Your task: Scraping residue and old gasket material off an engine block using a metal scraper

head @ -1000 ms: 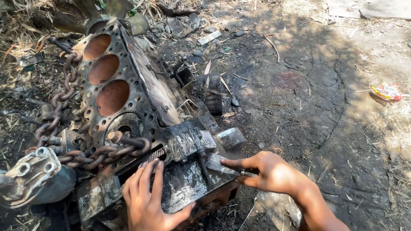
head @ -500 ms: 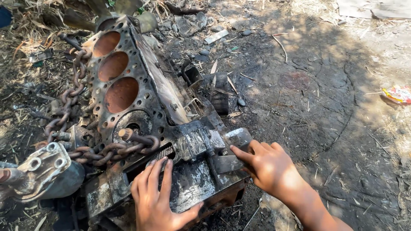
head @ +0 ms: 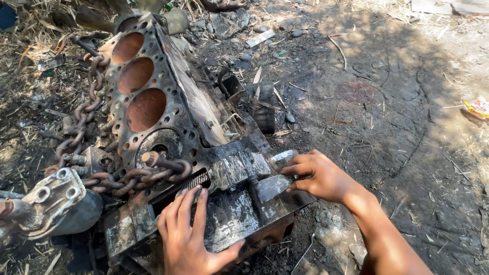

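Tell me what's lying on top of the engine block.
A rusty chain drapes over the engine block; the left hand presses its near face. Whatever is under that palm is hidden.

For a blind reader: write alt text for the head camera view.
A person's left hand presses flat on the greasy end of a rusty engine block lying on dirt, while the right hand grips a small metal part at its edge. A rusty chain drapes over the block beside three open cylinder bores.
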